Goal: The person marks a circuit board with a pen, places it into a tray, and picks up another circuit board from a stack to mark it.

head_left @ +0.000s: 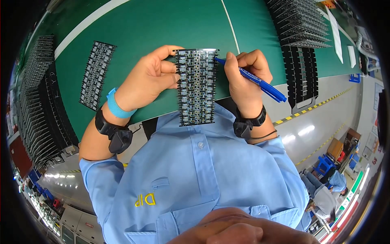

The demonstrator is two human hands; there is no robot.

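Observation:
My left hand [151, 77] grips the left edge of a long black circuit board panel [197, 87], holding it upright in front of my shirt. Rows of small identical boards with silver and pale parts cover the panel. A blue marker pen [266, 87] is pinched in my right hand [248, 77]. Its tip is close to the panel's upper right edge; whether it touches cannot be made out. Farther left, a second circuit board panel [97, 74] lies flat on the green table mat [150, 24].
A black slotted rack [63, 112] filled with panels stands at the left. Another stack of panels [300, 22] sits in a black slotted rack [301, 75] at the right. The table's near edge runs just past my wrists. Seated people [325, 193] are in the right background.

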